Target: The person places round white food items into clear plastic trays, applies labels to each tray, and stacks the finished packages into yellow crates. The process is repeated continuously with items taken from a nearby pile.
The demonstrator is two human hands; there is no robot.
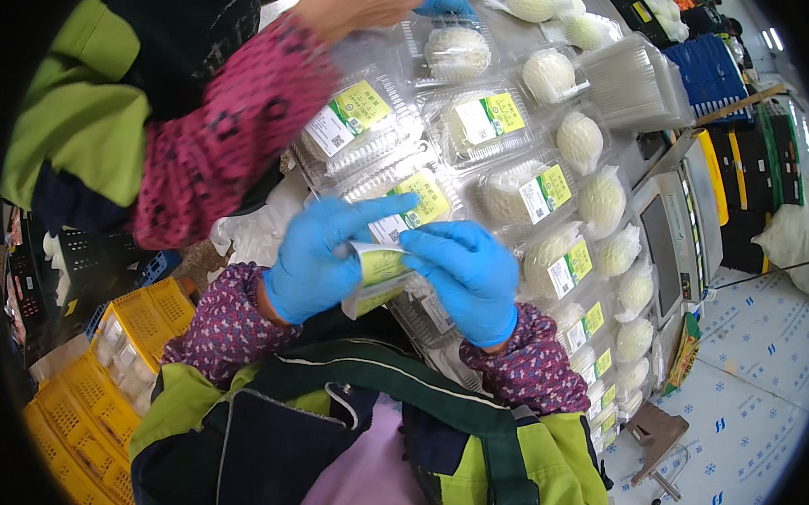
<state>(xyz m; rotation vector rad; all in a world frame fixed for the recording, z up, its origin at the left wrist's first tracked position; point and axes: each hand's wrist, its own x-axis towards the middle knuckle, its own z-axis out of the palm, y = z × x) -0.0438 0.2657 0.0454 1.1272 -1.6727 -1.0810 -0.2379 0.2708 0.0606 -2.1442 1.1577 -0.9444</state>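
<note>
My left hand [316,259], in a blue glove, holds a folded strip of green-and-white sticker labels [381,265], its index finger stretched out above a box. The fingertips of my right hand [467,279], gloved the same way, pinch the right edge of that strip. Just beyond my hands lies a clear plastic clamshell box [441,180] bearing a green-and-white label. Another labelled clamshell box [488,124] sits farther away, and a third labelled box [529,193] is to the right. Pale contents show through the plastic, partly hidden by the labels.
A co-worker's bare hand [361,7] and patterned sleeve [240,130] reach in from the left, near a blue-gloved hand [446,0]. White net-wrapped produce [580,142] lines the table's right side beside stacked clear lids [635,80] and a scale [669,237]. Yellow crates [85,428] stand lower left.
</note>
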